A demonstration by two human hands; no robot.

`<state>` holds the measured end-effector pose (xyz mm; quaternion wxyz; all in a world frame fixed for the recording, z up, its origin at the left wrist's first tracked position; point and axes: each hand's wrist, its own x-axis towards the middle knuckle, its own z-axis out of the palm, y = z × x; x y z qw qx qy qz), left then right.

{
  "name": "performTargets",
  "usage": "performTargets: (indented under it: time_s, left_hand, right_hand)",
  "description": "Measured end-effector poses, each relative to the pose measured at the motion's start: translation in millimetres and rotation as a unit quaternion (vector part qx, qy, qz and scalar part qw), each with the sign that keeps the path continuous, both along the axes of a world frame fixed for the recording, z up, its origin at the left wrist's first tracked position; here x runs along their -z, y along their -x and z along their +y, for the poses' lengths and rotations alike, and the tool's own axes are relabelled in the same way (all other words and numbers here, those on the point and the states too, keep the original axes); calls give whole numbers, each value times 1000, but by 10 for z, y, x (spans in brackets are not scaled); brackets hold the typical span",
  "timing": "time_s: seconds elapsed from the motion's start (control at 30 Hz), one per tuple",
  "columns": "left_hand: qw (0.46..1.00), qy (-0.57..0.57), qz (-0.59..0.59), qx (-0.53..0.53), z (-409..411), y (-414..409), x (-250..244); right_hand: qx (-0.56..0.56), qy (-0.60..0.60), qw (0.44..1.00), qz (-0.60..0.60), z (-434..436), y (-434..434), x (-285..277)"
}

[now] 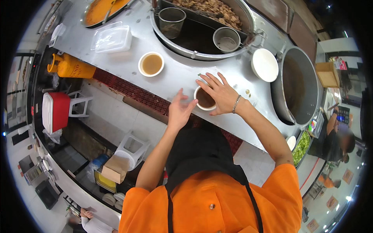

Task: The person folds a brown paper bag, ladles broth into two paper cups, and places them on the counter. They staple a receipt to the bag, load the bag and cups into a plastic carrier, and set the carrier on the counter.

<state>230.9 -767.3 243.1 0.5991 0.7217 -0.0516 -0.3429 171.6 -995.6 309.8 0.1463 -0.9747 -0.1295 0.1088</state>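
Observation:
A white cup of brown liquid [205, 98] stands near the edge of the metal counter. Over its right side spreads my right hand [219, 93], fingers apart; whether it touches the rim I cannot tell. My left hand [181, 110] is at the cup's left, slightly blurred, its thumb by the rim and its fingers apart. Farther left on the counter is a white bowl of lighter brown broth [151, 64]. Beyond my hands, a large round metal pot [193, 55] holds dark liquid, two strainer baskets [172, 21] and, behind a divider, chopped meat-like pieces [215, 11].
A stack of clear plastic containers [112, 39] and a pan of orange sauce [102, 13] lie at the upper left. An empty white bowl [264, 65] is beside a deep grey pot [303, 87] at right. Chopped greens [301, 148] fill a tray. Other people are at the far right and lower left.

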Motion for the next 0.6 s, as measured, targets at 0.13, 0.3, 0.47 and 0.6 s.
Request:
performTargets:
  time_s: [0.13, 0.3, 0.47, 0.6]
  left_hand:
    - [887, -210, -411, 12, 264, -792, -406]
    - [840, -281, -452, 102, 403, -1761, -229]
    - [855, -285, -425, 90, 275, -1938, -93]
    - [871, -273, -405, 53, 303, -1931, -22]
  right_hand:
    - [-26, 3, 998, 53, -61, -120, 68]
    - [-50, -40, 997, 32, -72, -141, 125]
    - [-62, -43, 997, 21, -136, -182, 151]
    - [-72, -65, 995, 1, -91, -288, 120]
